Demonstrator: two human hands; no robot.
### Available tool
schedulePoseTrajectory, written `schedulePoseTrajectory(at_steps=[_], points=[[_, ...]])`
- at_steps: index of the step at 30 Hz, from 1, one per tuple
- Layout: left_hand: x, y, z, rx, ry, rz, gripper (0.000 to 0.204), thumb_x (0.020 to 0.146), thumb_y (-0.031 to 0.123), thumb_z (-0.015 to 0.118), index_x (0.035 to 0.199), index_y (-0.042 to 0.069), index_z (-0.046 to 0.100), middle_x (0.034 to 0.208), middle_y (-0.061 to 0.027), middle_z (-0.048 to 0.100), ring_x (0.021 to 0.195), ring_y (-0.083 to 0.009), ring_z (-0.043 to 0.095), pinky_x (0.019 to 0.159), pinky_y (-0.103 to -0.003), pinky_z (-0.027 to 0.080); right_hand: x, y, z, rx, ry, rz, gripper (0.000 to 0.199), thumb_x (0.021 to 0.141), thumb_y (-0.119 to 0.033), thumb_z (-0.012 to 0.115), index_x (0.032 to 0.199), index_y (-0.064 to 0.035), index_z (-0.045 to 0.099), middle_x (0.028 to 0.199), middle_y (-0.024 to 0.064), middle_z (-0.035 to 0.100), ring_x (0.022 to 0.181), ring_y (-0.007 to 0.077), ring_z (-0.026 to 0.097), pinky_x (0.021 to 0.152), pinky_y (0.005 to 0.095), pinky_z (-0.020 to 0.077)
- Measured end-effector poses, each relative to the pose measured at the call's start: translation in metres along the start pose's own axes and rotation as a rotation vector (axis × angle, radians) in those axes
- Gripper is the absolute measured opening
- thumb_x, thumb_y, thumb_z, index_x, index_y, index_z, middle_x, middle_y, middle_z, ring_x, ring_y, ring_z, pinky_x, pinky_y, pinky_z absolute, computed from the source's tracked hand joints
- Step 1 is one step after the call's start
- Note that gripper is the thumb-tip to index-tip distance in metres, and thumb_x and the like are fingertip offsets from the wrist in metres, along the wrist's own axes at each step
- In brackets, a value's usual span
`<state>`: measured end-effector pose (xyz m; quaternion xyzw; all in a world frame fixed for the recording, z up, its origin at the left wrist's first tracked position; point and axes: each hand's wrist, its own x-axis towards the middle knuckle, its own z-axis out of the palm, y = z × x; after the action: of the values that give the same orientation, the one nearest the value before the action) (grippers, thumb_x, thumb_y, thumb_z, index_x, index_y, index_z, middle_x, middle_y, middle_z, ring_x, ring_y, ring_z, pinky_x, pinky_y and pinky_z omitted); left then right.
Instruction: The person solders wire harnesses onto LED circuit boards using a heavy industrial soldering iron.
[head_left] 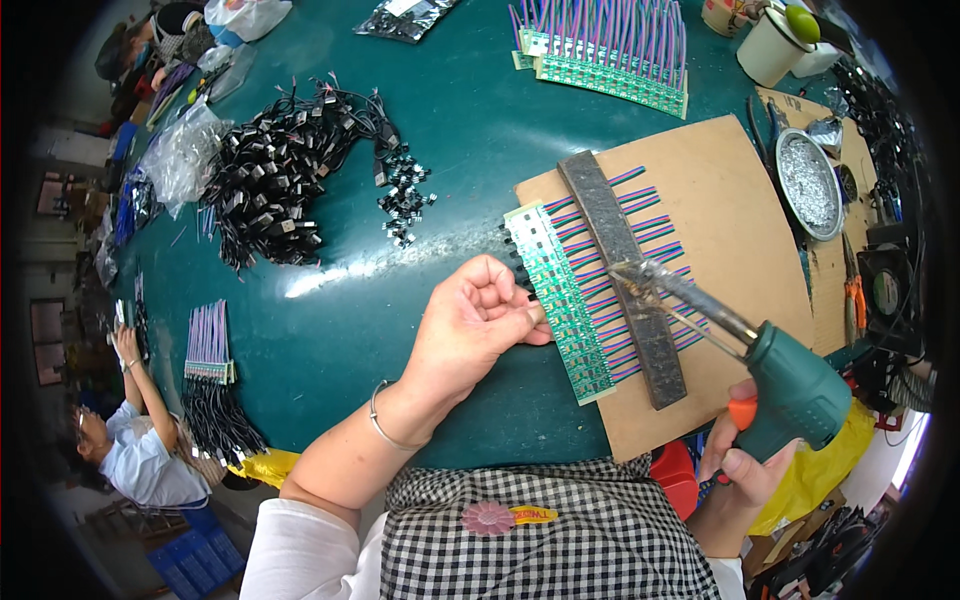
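Note:
My left hand (470,322) is closed, thumb and fingers pinched together at the left edge of a green circuit board panel (560,300). What sits in the fingertips is mostly hidden; small black parts line the panel's edge just above them. Striped coloured wires (660,238) run rightward from the panel, under a dark flat bar (622,280) lying across them. In my right hand (745,472) is a green soldering gun (797,387) with an orange trigger. Its metal tip points left, over the bar. Panel, wires and bar rest on a brown board (735,215).
Black cables (275,170) with metal plugs are heaped at left, small black connectors (405,200) beside them. Wired panels (610,75) lie at the far side, finished-looking cable bundles (210,360) at left. A metal bowl (808,183) and orange-handled pliers (853,295) sit right. Another person (140,440) works at far left.

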<state>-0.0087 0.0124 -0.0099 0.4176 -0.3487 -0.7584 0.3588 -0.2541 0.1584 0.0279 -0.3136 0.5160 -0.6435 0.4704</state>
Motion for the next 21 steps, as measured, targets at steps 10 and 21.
schedulePoseTrajectory(at_steps=[10,21], points=[[-0.002,0.001,0.003,0.047,0.031,0.018,0.022,0.079,-0.008,0.057,0.078,0.007,0.041,0.079,-0.0071,0.058,0.071,-0.0166,0.063,0.065,-0.027,0.056,0.047,-0.031,-0.049,0.262,0.094,-0.379,0.055,0.082,-0.009,0.053,0.127,0.0104,0.029,0.059,0.0048,0.041,0.042,0.0113,0.043,0.035,0.0210,0.0377],[-0.010,0.033,-0.041,0.454,0.227,0.128,0.010,0.083,0.000,0.059,0.091,0.000,0.053,0.086,-0.0084,0.063,0.074,-0.0132,0.061,0.067,-0.024,0.053,0.055,-0.025,-0.055,-0.209,0.393,-0.293,0.050,0.080,-0.007,0.056,0.123,0.0101,0.037,0.061,0.0056,0.046,0.042,0.0109,0.044,0.041,0.0199,0.0373]])
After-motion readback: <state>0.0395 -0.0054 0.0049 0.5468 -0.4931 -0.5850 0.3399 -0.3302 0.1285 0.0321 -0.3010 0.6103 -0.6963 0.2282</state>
